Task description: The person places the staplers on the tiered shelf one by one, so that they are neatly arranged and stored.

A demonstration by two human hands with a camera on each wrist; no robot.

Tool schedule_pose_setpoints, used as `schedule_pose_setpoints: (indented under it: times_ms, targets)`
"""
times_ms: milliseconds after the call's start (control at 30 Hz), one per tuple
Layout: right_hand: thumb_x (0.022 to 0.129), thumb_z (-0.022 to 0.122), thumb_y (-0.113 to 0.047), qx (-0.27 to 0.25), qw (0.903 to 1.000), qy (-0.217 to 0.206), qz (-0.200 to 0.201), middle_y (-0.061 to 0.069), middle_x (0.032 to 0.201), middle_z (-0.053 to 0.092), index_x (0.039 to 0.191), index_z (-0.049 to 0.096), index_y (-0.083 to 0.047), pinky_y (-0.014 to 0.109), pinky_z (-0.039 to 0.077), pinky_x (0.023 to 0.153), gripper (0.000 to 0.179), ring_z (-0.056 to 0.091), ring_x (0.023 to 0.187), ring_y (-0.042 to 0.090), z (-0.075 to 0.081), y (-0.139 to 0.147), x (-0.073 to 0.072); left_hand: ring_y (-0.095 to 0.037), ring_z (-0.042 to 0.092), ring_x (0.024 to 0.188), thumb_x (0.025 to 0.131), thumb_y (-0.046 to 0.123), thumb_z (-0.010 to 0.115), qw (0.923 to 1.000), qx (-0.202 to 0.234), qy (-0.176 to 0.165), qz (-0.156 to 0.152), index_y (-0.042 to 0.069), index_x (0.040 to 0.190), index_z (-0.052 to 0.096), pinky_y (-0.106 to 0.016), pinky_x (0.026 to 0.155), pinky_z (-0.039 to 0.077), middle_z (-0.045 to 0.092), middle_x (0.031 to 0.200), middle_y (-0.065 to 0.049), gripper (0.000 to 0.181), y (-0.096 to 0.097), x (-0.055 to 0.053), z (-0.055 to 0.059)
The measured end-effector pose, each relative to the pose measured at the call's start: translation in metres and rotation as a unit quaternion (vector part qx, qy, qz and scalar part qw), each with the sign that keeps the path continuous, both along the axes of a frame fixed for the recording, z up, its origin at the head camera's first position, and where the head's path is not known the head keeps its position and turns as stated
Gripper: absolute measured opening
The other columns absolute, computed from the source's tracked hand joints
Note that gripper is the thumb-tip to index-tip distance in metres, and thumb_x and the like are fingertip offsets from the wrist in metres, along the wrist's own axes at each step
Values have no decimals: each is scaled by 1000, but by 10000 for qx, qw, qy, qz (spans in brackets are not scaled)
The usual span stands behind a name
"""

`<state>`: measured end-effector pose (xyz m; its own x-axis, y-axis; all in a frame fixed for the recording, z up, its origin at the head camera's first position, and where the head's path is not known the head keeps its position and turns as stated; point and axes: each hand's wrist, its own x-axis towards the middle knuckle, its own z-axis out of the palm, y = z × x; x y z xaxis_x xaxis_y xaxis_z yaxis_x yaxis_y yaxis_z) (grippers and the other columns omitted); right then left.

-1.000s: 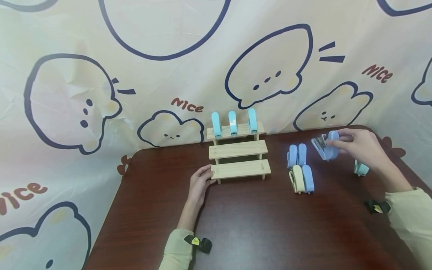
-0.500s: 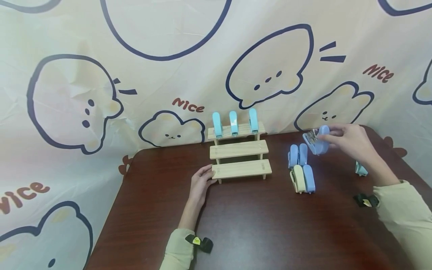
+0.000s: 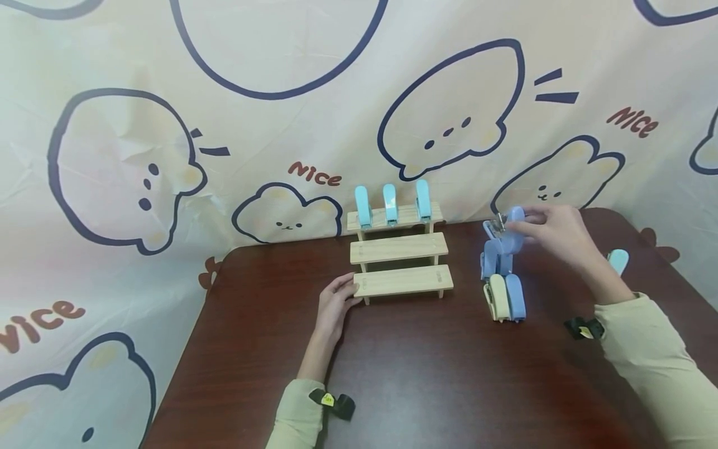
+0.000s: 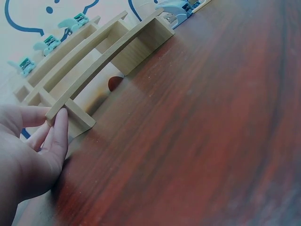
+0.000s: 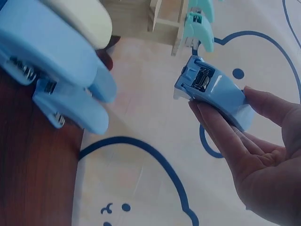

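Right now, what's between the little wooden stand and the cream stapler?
Only bare brown tabletop: the head view shows nothing else between the wooden stand and the cream stapler.

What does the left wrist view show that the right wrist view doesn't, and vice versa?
Only the left wrist view: the left hand, pinching the end of a board on the wooden rack.

Only the right wrist view: the right hand, holding a blue stapler.

Both: the rack, teal staplers, the dark table and the printed backdrop.
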<state>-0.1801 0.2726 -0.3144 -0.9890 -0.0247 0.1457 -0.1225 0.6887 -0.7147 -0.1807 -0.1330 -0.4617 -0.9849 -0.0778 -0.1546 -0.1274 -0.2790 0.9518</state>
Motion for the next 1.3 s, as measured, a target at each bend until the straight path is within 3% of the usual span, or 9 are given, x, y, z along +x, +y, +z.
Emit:
schedule_pose_setpoints:
  times_ms: [200, 367, 933, 1167, 1300]
  targets:
    - [99, 73, -36, -72, 9999, 3, 76, 31, 119, 69, 133, 63, 7, 49, 61, 83, 56, 73, 97, 43, -1, -15, -4, -11, 68, 86, 98, -2, 64, 10000, -21, -34, 7, -12, 134, 59, -22, 73, 58, 69, 116, -14, 38, 0, 0, 0]
    - [99, 72, -35, -188, 9996, -130, 169, 32, 120, 68, 135, 61, 9, 60, 55, 92, 57, 74, 95, 42, -3, -28, -8, -11, 68, 87, 98, -2, 64, 10000, -28, -68, 12, -11, 134, 59, -23, 74, 58, 68, 119, -16, 38, 0, 0, 0]
    - [97, 75, -26, -552, 9975, -269, 346, 30, 118, 70, 132, 64, 9, 50, 62, 80, 51, 75, 91, 37, -12, -62, -23, -12, 69, 91, 98, 0, 64, 9999, -71, -69, -25, -10, 135, 59, -23, 75, 58, 66, 125, -20, 38, -1, 0, -1]
    - [95, 77, -26, -630, 9971, -331, 252, 30, 118, 70, 132, 64, 10, 33, 62, 68, 53, 74, 91, 37, -15, -70, -28, -13, 69, 93, 98, -1, 64, 9999, -101, -39, -49, -10, 135, 59, -24, 77, 59, 66, 125, -20, 38, -1, 1, 0]
    - [95, 76, -22, -619, 9973, -281, 275, 31, 116, 70, 131, 63, 11, 34, 63, 68, 51, 74, 94, 39, -17, -76, -31, -14, 69, 92, 98, -1, 65, 9999, -96, -58, -30, -10, 135, 59, -24, 76, 59, 66, 125, -21, 38, -1, 1, 0]
